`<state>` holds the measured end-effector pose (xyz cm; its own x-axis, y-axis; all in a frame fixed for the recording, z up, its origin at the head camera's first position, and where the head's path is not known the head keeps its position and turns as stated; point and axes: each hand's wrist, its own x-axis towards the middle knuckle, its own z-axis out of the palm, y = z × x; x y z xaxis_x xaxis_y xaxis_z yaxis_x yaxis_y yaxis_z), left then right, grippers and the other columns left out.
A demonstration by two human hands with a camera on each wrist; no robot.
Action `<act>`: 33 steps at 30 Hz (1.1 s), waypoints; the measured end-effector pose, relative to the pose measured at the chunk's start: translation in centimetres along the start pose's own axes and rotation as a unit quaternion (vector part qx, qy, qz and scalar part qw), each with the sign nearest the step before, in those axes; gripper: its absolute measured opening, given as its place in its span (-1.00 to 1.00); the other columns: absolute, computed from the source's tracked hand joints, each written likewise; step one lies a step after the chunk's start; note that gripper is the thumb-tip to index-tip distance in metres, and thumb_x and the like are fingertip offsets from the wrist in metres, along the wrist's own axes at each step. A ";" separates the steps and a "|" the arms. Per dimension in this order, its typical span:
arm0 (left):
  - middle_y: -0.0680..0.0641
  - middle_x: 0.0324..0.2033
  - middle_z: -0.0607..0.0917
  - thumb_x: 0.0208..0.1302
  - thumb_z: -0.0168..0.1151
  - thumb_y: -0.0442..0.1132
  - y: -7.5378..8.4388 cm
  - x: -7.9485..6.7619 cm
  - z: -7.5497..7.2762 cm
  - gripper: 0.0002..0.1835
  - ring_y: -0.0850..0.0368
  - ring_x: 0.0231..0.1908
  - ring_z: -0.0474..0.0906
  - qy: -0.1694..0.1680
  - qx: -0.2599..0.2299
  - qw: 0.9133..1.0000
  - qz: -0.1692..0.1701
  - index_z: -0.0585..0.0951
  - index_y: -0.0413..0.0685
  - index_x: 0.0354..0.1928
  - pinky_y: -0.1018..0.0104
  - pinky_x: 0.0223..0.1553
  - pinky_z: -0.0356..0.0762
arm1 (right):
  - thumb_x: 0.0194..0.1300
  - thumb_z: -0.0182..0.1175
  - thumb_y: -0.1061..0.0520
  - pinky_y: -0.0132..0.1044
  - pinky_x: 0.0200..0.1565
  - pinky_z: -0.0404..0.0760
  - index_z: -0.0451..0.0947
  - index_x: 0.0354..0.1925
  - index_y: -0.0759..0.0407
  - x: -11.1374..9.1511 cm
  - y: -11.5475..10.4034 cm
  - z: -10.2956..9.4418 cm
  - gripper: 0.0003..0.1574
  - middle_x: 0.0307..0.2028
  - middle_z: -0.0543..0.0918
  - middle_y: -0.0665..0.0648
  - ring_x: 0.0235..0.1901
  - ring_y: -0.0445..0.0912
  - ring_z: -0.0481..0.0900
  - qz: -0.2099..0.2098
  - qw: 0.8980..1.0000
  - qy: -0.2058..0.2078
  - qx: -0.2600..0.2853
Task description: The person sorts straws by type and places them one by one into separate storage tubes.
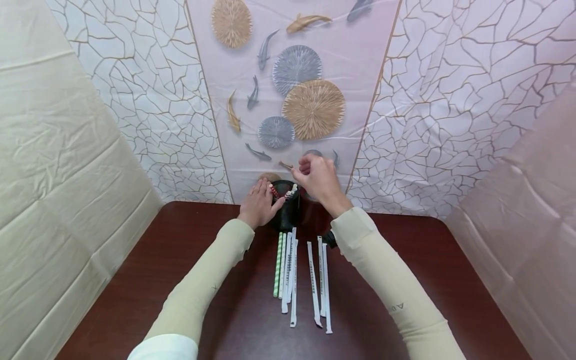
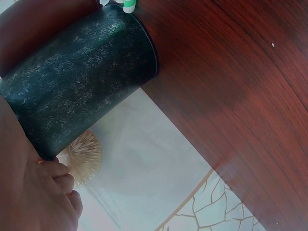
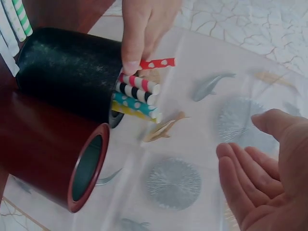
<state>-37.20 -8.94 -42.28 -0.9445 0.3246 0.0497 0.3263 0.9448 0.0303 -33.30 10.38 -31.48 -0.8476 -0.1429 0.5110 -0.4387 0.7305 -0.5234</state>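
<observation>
A black cylindrical cup (image 1: 289, 215) stands at the back of the table, and several patterned paper straws (image 3: 137, 94) stick out of its mouth. My left hand (image 1: 261, 202) holds the cup near its rim, thumb on one side and fingers on the other. In the right wrist view that thumb lies beside a red straw with white hearts (image 3: 161, 63). Up and to the right of the cup, my right hand (image 1: 320, 179) hangs in the air with bent, relaxed fingers, holding nothing. Beside the black cup is a dark red cup (image 3: 53, 144), partly hidden by the right hand in the head view.
Nearer the front lie green-striped straws (image 1: 277, 265) and several straws in white paper wrappers (image 1: 313, 285). A small dark object (image 1: 330, 240) shows by the right sleeve. Behind the cups, a printed cloth (image 1: 315, 110) with fish rises from the back edge of the table (image 1: 180, 260).
</observation>
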 end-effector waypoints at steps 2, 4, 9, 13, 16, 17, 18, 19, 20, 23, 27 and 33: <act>-0.30 0.69 -0.03 0.66 -0.48 0.36 0.0 0.0 0.0 -0.06 -0.15 0.71 -0.13 -0.002 0.000 1.000 0.001 0.03 -0.32 0.66 0.00 0.70 -0.06 | 0.42 0.39 0.02 -0.03 0.14 0.73 0.71 0.05 0.35 -0.2 -0.4 -0.5 -0.56 -0.12 0.86 0.26 -0.09 0.06 0.86 0.005 1.000 -0.018 -0.013; -0.31 0.69 -0.03 0.66 -0.48 0.36 0.1 0.0 -0.1 -0.06 -0.16 0.71 -0.13 -0.002 0.001 1.000 0.002 0.03 -0.32 0.66 0.00 0.70 -0.06 | 0.42 0.38 0.00 0.00 0.19 0.68 0.72 0.07 0.32 -0.3 -0.8 -0.9 -0.55 -0.12 0.86 0.23 -0.07 0.04 0.85 0.012 0.999 -0.037 -0.028; -0.31 0.69 -0.03 0.65 -0.48 0.36 0.0 0.1 0.0 -0.06 -0.16 0.71 -0.13 -0.004 0.007 1.000 0.002 0.04 -0.32 0.66 0.00 0.70 -0.06 | 0.41 0.37 0.00 0.05 0.21 0.62 0.73 0.05 0.27 -0.8 -1.7 -1.5 -0.59 -0.11 0.86 0.18 0.03 0.15 0.74 0.027 0.994 -0.084 -0.062; -0.31 0.69 -0.04 0.66 -0.48 0.36 -0.1 0.2 0.1 -0.06 -0.17 0.71 -0.13 -0.006 0.007 1.000 0.000 0.03 -0.32 0.66 -0.01 0.70 -0.07 | 0.41 0.38 0.00 0.00 0.14 0.69 0.75 -0.01 0.28 -1.2 -2.1 -1.7 -0.61 -0.12 0.86 0.20 0.03 0.16 0.74 0.031 0.989 -0.118 -0.079; -0.32 0.69 -0.04 0.66 -0.48 0.35 -0.1 0.2 0.1 -0.06 -0.17 0.71 -0.13 -0.006 0.006 1.000 0.001 0.02 -0.33 0.66 -0.01 0.70 -0.07 | 0.41 0.40 -0.01 -0.03 0.07 0.75 0.76 -0.04 0.29 -1.5 -2.2 -1.6 -0.62 -0.11 0.85 0.21 -0.01 0.10 0.78 0.035 0.986 -0.142 -0.084; -0.32 0.69 -0.03 0.66 -0.47 0.35 0.0 0.2 0.1 -0.06 -0.17 0.71 -0.13 -0.005 0.004 1.000 0.002 0.03 -0.33 0.66 -0.02 0.70 -0.06 | 0.40 0.40 -0.01 -0.03 0.06 0.75 0.76 -0.06 0.29 -1.6 -2.2 -1.5 -0.62 -0.11 0.84 0.22 -0.03 0.10 0.78 0.036 0.984 -0.150 -0.086; -0.32 0.69 -0.03 0.66 -0.47 0.35 0.0 0.2 0.1 -0.06 -0.18 0.71 -0.12 -0.003 0.001 1.000 0.002 0.04 -0.34 0.66 -0.02 0.70 -0.05 | 0.39 0.41 -0.01 -0.03 0.05 0.75 0.76 -0.07 0.30 -1.7 -2.2 -1.4 -0.62 -0.11 0.84 0.22 -0.04 0.10 0.78 0.037 0.983 -0.157 -0.089; -0.32 0.69 -0.03 0.66 -0.47 0.35 0.0 0.2 0.1 -0.06 -0.18 0.71 -0.12 -0.003 0.000 1.000 0.002 0.04 -0.34 0.66 -0.02 0.70 -0.06 | 0.39 0.42 -0.01 -0.04 0.03 0.75 0.77 -0.11 0.30 -1.8 -2.2 -1.3 -0.64 -0.14 0.84 0.21 -0.08 0.09 0.78 0.038 0.982 -0.163 -0.092; -0.32 0.69 -0.03 0.66 -0.47 0.34 0.1 0.1 0.1 -0.07 -0.18 0.71 -0.12 -0.001 -0.002 1.000 0.003 0.04 -0.35 0.66 -0.02 0.70 -0.05 | 0.38 0.42 0.00 -0.06 0.00 0.75 0.77 -0.15 0.28 -1.8 -2.1 -1.1 -0.66 -0.17 0.84 0.19 -0.13 0.07 0.78 0.037 0.980 -0.169 -0.097; -0.33 0.69 -0.03 0.67 -0.47 0.34 0.1 0.0 0.0 -0.07 -0.18 0.71 -0.12 0.001 -0.006 1.000 0.003 0.04 -0.35 0.65 -0.03 0.69 -0.05 | 0.36 0.43 0.00 -0.13 -0.17 0.69 0.76 -0.38 0.22 -2.1 -2.0 -0.6 -0.68 -0.42 0.77 0.09 -0.32 0.02 0.69 0.038 0.974 -0.188 -0.117; -0.33 0.69 -0.03 0.67 -0.46 0.33 0.1 -0.1 -0.1 -0.07 -0.19 0.71 -0.12 0.005 -0.008 1.000 0.004 0.04 -0.36 0.65 -0.03 0.69 -0.05 | 0.39 0.40 -0.03 -0.22 -0.38 0.47 0.56 -0.63 0.12 -2.4 -1.6 0.2 -0.51 -0.68 0.44 -0.03 -0.55 -0.08 0.41 0.056 0.962 -0.230 -0.138; -0.34 0.68 -0.01 0.67 -0.43 0.32 0.1 -0.3 0.0 -0.08 -0.20 0.70 -0.09 0.012 -0.013 1.000 0.004 0.07 -0.38 0.64 -0.04 0.69 -0.04 | 0.44 0.37 -0.03 -0.25 -0.40 0.42 0.46 -0.64 0.09 -3.0 -1.0 1.6 -0.45 -0.70 0.29 -0.05 -0.67 -0.16 0.28 0.080 0.948 -0.278 -0.133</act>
<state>-36.91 -8.89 -42.26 -0.9407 0.3309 0.0749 0.3353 0.9404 0.0565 -30.75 9.02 -33.55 -0.9558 -0.2919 -0.0364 -0.2635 0.9046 -0.3350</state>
